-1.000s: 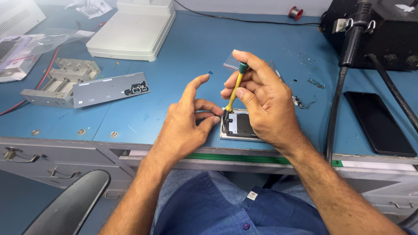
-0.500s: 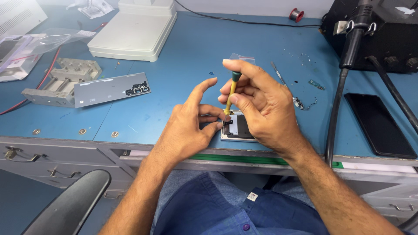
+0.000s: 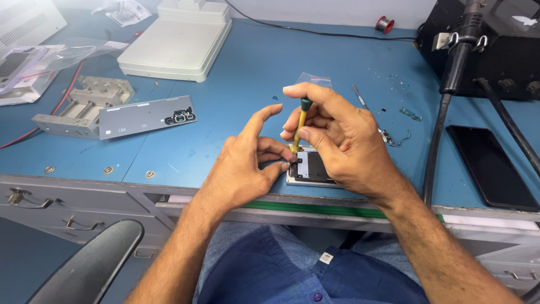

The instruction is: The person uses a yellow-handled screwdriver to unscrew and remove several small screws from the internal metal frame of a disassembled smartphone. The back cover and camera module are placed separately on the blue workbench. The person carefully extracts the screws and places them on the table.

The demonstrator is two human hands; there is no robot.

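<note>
My right hand (image 3: 343, 141) grips a small screwdriver (image 3: 300, 124) with a yellow shaft and a dark green cap, held nearly upright, my index finger resting on the cap. Its tip touches the upper left corner of an opened phone (image 3: 312, 169) lying flat near the blue bench's front edge. My left hand (image 3: 244, 166) sits just left of the phone, thumb and middle finger pinched at that same corner beside the tip, index finger raised. My right palm hides most of the phone's right side.
A silver phone back cover (image 3: 143, 116) leans on a grey metal fixture (image 3: 90, 104) at left. A white device (image 3: 177, 39) stands behind. A black station (image 3: 495, 45) with hoses and a dark phone (image 3: 492, 166) lie right. Small screws and tweezers (image 3: 363, 101) scatter nearby.
The screwdriver has come down and tilted upright onto the phone's corner. My left fingers closed in from an open spread to pinch beside the tip.
</note>
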